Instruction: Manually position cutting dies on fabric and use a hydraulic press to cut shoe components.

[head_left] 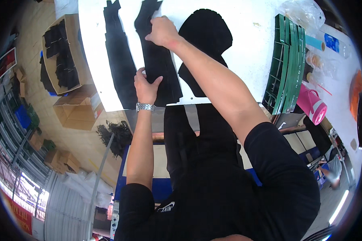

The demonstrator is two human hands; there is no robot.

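On the white table a long black fabric piece [160, 64] lies between my two hands. My left hand [146, 87] rests at its lower left edge, thumb and fingers spread apart against the cloth. Farther up, my right hand [163, 32] pinches the right edge of the same piece, its fingertips partly hidden. To the left lies a stack of long, narrow black fabric pieces [120, 60] with stepped edges. Right of the middle piece are wider black fabric pieces with a rounded top [207, 30], partly covered by my right forearm.
Green slatted plastic racks [283, 64] stand at the table's right side, beside a pink flask [311, 105] and clear plastic bags [303, 16]. On the left, a cardboard box [78, 52] holds black pieces, with another carton [78, 110] below it. A person [333, 168] is at far right.
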